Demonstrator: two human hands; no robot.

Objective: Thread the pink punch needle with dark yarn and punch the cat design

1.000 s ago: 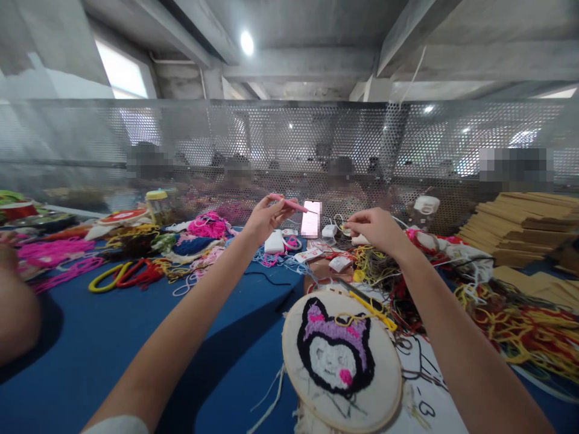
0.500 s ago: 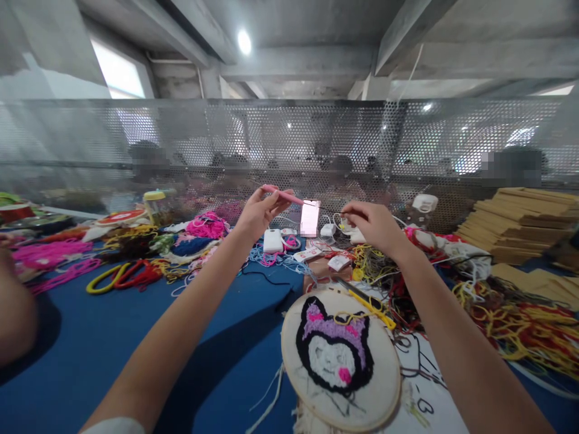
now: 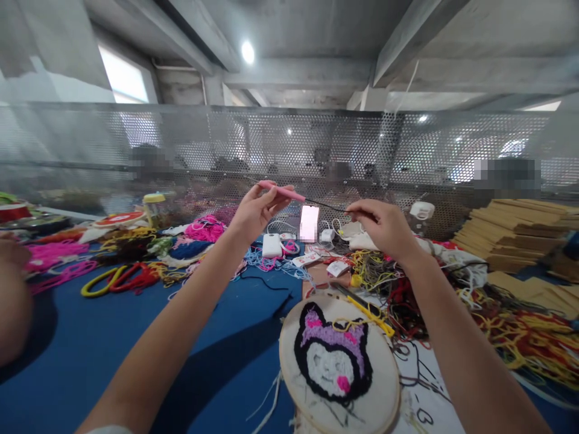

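Observation:
My left hand (image 3: 253,212) is raised over the table, fingers closed round a pink punch needle (image 3: 291,193) that points right. From the tip of the punch needle a black yarn (image 3: 329,207) runs across to my right hand (image 3: 383,224), which pinches it between thumb and fingers. Below and between my arms lies a round embroidery hoop (image 3: 289,386), its cloth worked with a black, purple, white and pink character face. Sketched lines show on the lower part of the cloth. A yellow-handled tool (image 3: 373,314) touches the hoop's upper right edge.
A lit phone (image 3: 309,223) stands upright beyond my hands. Tangled yarn (image 3: 529,337) covers the right side, near stacked brown card (image 3: 506,232). Yellow and red scissors-like handles (image 3: 105,282) lie on the blue cloth (image 3: 217,355). Another person's arm (image 3: 13,307) is at far left.
My right hand has moved slightly right and down, and the black yarn between it and the punch needle is longer. The left hand has shifted a little left; the view has tilted slightly.

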